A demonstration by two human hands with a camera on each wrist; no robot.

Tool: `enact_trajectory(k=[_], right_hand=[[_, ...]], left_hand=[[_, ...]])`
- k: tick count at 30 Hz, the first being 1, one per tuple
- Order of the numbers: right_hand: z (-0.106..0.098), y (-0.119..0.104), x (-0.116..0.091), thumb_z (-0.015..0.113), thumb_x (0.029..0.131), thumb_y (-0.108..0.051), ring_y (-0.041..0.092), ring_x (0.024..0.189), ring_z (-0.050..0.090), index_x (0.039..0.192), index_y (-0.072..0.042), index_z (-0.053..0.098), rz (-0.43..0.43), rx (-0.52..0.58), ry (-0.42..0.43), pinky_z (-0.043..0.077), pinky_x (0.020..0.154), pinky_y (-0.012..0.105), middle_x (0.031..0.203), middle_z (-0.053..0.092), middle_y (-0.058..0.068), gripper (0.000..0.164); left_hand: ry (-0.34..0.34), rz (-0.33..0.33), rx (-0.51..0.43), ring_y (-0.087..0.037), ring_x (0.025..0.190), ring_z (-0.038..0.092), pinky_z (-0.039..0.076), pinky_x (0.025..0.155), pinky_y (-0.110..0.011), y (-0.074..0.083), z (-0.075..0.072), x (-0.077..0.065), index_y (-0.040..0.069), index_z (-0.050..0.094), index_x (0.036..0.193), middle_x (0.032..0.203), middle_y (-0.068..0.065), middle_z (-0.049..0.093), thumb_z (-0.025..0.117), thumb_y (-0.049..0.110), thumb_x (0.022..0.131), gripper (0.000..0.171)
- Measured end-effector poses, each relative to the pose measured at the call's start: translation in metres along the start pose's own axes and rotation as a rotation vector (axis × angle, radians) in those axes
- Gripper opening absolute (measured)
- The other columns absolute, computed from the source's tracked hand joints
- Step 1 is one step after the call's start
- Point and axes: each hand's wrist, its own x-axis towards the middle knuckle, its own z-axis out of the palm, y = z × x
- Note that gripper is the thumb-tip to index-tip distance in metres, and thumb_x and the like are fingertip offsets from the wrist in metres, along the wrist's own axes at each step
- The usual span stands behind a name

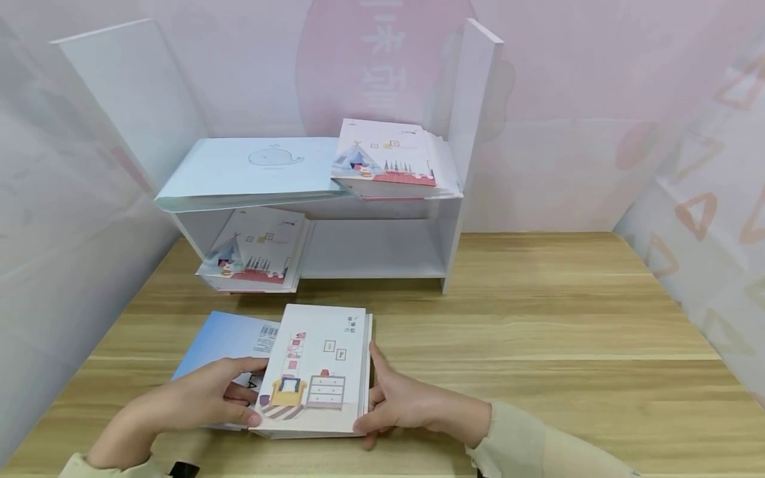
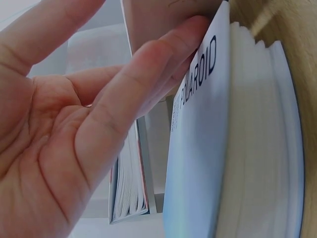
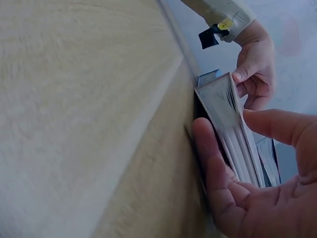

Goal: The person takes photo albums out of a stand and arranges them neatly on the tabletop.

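A thick white photo album point(image 1: 319, 372) with a drawn armchair and drawers on its cover lies near the front of the table, partly over a blue album point(image 1: 224, 338). My left hand point(image 1: 203, 395) holds its left edge, thumb at the near left corner. On the opposite edge, my right hand point(image 1: 412, 405) grips it, thumb on top and fingers below, as the right wrist view shows at its page edges point(image 3: 235, 134). The blue album's lettered cover point(image 2: 195, 119) and thick pages fill the right side of the left wrist view, beside the left fingers.
Behind stands a white shelf point(image 1: 376, 249) with two upright side panels. On its top lie a pale blue whale album point(image 1: 251, 169) and a stack of tent-cover albums point(image 1: 382, 156). Another tent-cover album point(image 1: 257, 249) sits at left on the lower level. Cloth hangs around the wooden table point(image 1: 556, 332).
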Motion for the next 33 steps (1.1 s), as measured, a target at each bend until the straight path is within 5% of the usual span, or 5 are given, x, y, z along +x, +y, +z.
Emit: enact_trajectory(k=[7,12,23,33], right_hand=[[-0.007,-0.005,-0.005,0.071,0.086,0.002,0.016,0.063,0.067,0.157,-0.014,-0.02,0.01,-0.072,-0.031,0.048,0.063,0.024,0.075,0.07,0.01,0.117],[-0.011,-0.006,-0.008,0.071,0.088,0.0,0.018,0.065,0.068,0.158,-0.012,-0.016,0.019,-0.096,-0.019,0.052,0.067,0.026,0.078,0.071,0.013,0.113],[-0.011,-0.015,-0.009,0.069,0.088,-0.001,0.016,0.067,0.067,0.159,-0.005,-0.003,-0.014,-0.142,-0.062,0.051,0.065,0.024,0.077,0.07,0.01,0.101],[-0.018,-0.019,-0.004,0.068,0.088,-0.003,0.014,0.069,0.064,0.155,-0.004,0.02,-0.079,-0.217,-0.035,0.044,0.061,0.023,0.081,0.071,0.015,0.083]], left_hand=[[0.048,-0.044,0.053,-0.036,0.115,0.066,0.059,0.078,-0.025,-0.001,0.0,-0.002,-0.023,0.023,0.145,0.136,-0.036,0.051,0.079,0.016,0.085,0.092],[0.048,-0.033,0.056,-0.037,0.117,0.065,0.059,0.079,-0.025,-0.002,0.0,-0.003,-0.022,0.025,0.146,0.144,-0.042,0.039,0.078,0.017,0.086,0.089],[0.027,0.082,0.095,-0.002,0.109,0.067,0.058,0.082,-0.021,-0.002,-0.006,-0.005,-0.021,0.029,0.145,0.144,-0.042,0.038,0.069,0.019,0.094,0.076],[0.075,0.168,0.261,0.001,0.104,0.066,0.055,0.079,-0.018,0.001,-0.015,-0.012,-0.017,0.037,0.143,0.13,-0.027,0.058,0.056,0.012,0.102,0.054]])
